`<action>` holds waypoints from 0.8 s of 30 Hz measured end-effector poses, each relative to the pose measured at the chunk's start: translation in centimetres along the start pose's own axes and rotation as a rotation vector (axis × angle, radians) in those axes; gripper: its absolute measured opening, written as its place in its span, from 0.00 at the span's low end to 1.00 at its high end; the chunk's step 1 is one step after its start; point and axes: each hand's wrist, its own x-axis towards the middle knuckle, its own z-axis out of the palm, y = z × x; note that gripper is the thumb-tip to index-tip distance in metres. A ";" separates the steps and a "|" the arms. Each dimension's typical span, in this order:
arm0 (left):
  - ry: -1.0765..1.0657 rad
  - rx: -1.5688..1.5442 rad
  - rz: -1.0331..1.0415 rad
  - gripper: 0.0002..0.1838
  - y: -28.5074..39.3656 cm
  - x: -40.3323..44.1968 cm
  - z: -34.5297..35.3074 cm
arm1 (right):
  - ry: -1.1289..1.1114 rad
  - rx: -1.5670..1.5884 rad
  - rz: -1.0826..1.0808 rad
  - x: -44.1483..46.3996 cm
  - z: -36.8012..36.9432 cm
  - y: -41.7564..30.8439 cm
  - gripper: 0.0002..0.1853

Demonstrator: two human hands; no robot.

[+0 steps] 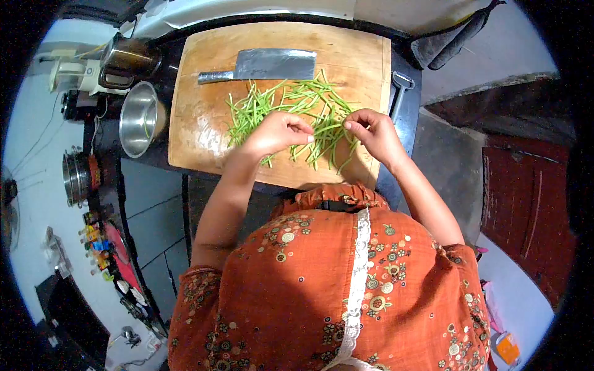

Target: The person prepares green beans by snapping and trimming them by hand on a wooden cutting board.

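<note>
Long thin green stalks (250,111) lie in a loose pile on a wooden cutting board (204,136). Over the pile, my left hand (281,132) has its thumb and fingers pinched together near a stalk. My right hand (374,133) pinches the end of a green stalk that stretches toward the left hand. Whether the left fingers hold the stalk's other end is too small to tell. A cleaver (275,65) rests flat behind the pile, its handle pointing left.
A metal bowl (137,120) with a green piece inside stands left of the board. Behind it is a steel pot (129,57). A peeler (401,93) lies right of the board. A dark cloth (458,43) hangs at the back right.
</note>
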 end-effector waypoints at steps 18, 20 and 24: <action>0.136 -0.453 -0.007 0.07 -2.2 1.5 3.0 | 0.100 -0.050 -0.081 -1.9 0.5 -0.2 0.07; 0.113 -0.330 0.022 0.07 -1.9 1.2 3.1 | 0.100 -0.191 -0.170 -2.0 0.0 -0.7 0.07; 0.175 -0.186 0.008 0.08 -1.6 1.2 3.2 | 0.105 -0.354 -0.265 -2.3 -0.1 -1.7 0.06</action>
